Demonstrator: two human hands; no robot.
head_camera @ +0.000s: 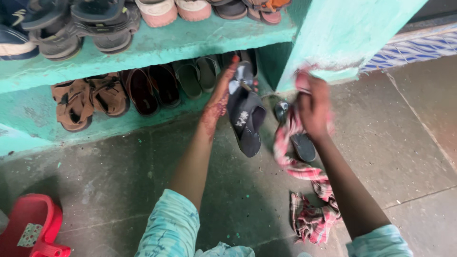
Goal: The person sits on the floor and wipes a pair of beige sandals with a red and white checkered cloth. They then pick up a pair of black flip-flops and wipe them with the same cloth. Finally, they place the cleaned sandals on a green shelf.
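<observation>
Two shelves of a turquoise shoe rack (157,45) fill the top of the view, and at the far left the bottom corner of the floor (109,176) holds a red plastic tub (31,223). On the lower shelf a pair of brown sandals (90,97) sits toward its left end, with dark slip-ons (152,88) and grey-green ones (197,74) further along.

At the shelf's right end the left hand (220,93) is closed on a dark slipper (245,114), fingers wrapped over the heel end. It holds the slipper just off the floor, and the long axis runs from the hand down toward the person, toe end lowest.

Just right of the slipper, the right hand (313,107) is bunched tight on a red-and-white checked cloth (304,190), blurred with motion. The cloth trails down past the wrist to a heap on the floor. This hand is close beside the held slipper, nearly level with its middle.

Between the two hands and lower, a second dark slipper (300,143) lies on the floor, partly hidden by the cloth. A turquoise pillar (342,38) stands behind the right hand.
</observation>
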